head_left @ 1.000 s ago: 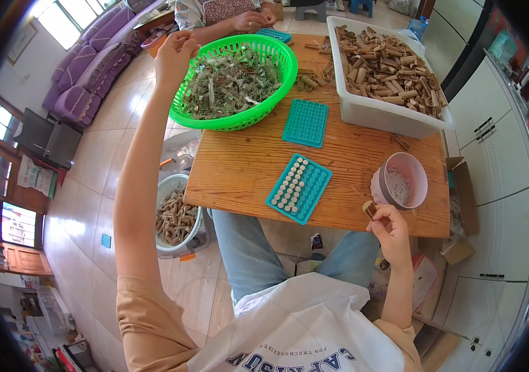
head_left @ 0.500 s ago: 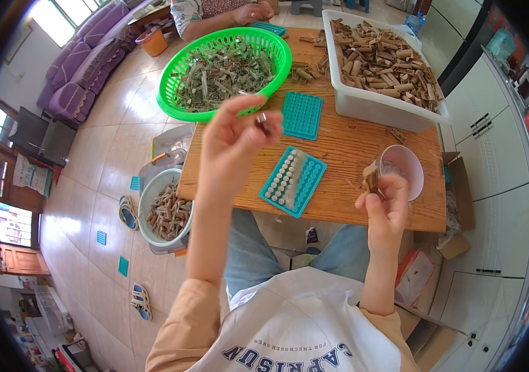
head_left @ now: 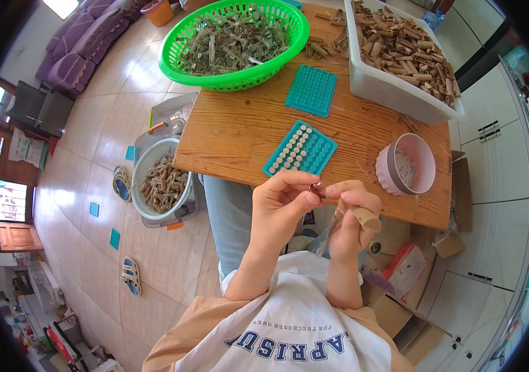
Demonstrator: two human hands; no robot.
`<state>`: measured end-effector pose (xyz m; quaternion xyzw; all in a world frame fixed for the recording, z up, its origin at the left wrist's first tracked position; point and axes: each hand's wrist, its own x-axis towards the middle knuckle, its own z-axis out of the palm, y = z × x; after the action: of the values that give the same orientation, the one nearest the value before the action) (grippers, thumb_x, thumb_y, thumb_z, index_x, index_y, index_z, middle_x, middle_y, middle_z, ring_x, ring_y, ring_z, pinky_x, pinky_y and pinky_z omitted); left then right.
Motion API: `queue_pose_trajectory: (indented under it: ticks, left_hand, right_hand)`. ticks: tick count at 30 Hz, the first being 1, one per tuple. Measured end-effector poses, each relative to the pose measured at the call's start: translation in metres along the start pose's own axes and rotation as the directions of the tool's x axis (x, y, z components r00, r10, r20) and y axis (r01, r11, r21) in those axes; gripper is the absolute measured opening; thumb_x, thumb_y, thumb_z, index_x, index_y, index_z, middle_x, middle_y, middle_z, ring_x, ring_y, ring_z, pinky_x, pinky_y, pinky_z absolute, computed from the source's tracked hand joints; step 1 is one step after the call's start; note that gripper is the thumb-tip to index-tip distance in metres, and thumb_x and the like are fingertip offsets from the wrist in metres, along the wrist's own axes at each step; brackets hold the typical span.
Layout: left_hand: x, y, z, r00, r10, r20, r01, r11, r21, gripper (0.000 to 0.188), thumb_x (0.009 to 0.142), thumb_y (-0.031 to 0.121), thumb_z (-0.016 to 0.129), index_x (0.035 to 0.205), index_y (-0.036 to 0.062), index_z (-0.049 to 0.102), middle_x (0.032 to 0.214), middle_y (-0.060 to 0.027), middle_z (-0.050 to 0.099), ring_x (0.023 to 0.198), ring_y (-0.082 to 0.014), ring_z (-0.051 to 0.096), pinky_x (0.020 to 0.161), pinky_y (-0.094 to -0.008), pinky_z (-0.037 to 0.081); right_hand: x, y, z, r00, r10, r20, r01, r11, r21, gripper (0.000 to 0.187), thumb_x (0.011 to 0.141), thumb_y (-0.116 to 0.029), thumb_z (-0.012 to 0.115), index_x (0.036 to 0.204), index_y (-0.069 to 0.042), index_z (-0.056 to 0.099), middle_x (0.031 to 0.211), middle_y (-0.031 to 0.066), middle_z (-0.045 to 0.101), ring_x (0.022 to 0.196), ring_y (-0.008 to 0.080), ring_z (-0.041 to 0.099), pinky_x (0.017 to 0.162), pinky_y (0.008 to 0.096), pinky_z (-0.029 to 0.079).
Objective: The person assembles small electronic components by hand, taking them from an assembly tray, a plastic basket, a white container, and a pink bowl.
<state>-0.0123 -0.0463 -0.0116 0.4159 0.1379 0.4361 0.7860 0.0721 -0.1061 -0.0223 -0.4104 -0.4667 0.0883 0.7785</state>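
My left hand [head_left: 283, 208] and my right hand [head_left: 350, 217] meet close together in front of the table's near edge. Between the left thumb and forefinger is a small shiny brown piece [head_left: 318, 190], and the right fingertips also reach it. Tucked in the curled fingers of my right hand is a tan curved piece [head_left: 367, 221], like rolled card or bark. A clear thin strip [head_left: 331, 229] hangs below that hand. Just beyond the hands lies a teal moulded tray [head_left: 318, 155] with rows of white round pieces [head_left: 291, 150].
A second teal tray [head_left: 311, 90] lies behind. A green basket [head_left: 240, 81] of clear scraps and a white bin [head_left: 401, 93] of tan pieces stand at the back. A pink cup [head_left: 390, 175] holds white bits. A pale bucket [head_left: 145, 195] of brown pieces stands left of the table [head_left: 227, 133].
Both hands have come together and nearer to me, the left moving down and right, the right moving left. The view has tilted down, and the person across the table is almost out of sight.
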Motion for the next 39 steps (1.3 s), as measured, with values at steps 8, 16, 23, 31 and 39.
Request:
queue_pose_trajectory:
  ticks: [8, 16, 23, 31, 39]
  left_hand:
    - [0.001, -0.003, 0.000, 0.999, -0.025, -0.046, 0.024, 0.999, -0.030, 0.017, 0.075, -0.001, 0.059, 0.091, -0.0034, 0.055, 0.081, -0.0084, 0.059, 0.070, -0.0132, 0.058, 0.067, -0.0257, 0.051]
    - [0.004, -0.010, -0.004, 0.984, 0.058, -0.167, -0.016, 0.970, 0.241, 0.016, 0.075, -0.004, 0.058, 0.091, -0.0031, 0.054, 0.079, -0.0087, 0.060, 0.067, -0.0098, 0.056, 0.060, -0.0210, 0.046]
    - [0.007, -0.010, -0.010, 0.981, 0.052, -0.187, 0.020, 0.933, 0.360, 0.014, 0.074, -0.004, 0.059, 0.087, -0.0023, 0.055, 0.077, -0.0073, 0.060, 0.069, -0.0080, 0.056, 0.062, -0.0196, 0.046]
    - [0.013, -0.008, -0.017, 0.983, -0.013, -0.183, 0.053, 0.975, 0.215, 0.017, 0.076, 0.002, 0.059, 0.091, -0.0024, 0.053, 0.087, -0.0091, 0.057, 0.073, -0.0087, 0.055, 0.061, -0.0202, 0.046]
    - [0.016, -0.017, -0.036, 0.979, -0.188, 0.082, 0.173, 0.971, 0.163, 0.029, 0.084, 0.015, 0.051, 0.107, -0.0024, 0.047, 0.095, -0.0087, 0.056, 0.084, -0.0114, 0.054, 0.069, -0.0224, 0.044]
  right_hand:
    - [-0.012, 0.000, 0.010, 0.906, 0.293, -0.305, -0.225, 0.945, 0.238, 0.014, 0.086, -0.013, 0.043, 0.092, 0.000, 0.048, 0.085, 0.0140, 0.058, 0.069, 0.0152, 0.053, 0.058, 0.0244, 0.042]
    - [-0.009, 0.006, 0.014, 0.745, 0.600, -0.291, -0.602, 0.793, 0.094, 0.017, 0.081, -0.007, 0.051, 0.093, 0.002, 0.059, 0.071, 0.0023, 0.057, 0.051, 0.0042, 0.046, 0.045, 0.0167, 0.037]
    - [-0.009, 0.005, 0.013, 0.760, 0.607, -0.233, -0.632, 0.774, -0.047, 0.019, 0.081, -0.006, 0.049, 0.097, 0.001, 0.059, 0.071, 0.0036, 0.059, 0.055, 0.0061, 0.051, 0.049, 0.0185, 0.042]
    - [-0.006, 0.007, 0.007, 0.777, 0.630, 0.015, -0.618, 0.766, -0.178, 0.022, 0.083, -0.013, 0.049, 0.099, 0.000, 0.057, 0.069, 0.0078, 0.061, 0.064, 0.0113, 0.059, 0.055, 0.0216, 0.045]
    - [-0.013, 0.016, 0.004, 0.695, 0.713, 0.092, -0.719, 0.693, 0.061, 0.023, 0.082, -0.012, 0.051, 0.102, -0.001, 0.053, 0.067, 0.0040, 0.058, 0.060, 0.0079, 0.052, 0.055, 0.0201, 0.041]
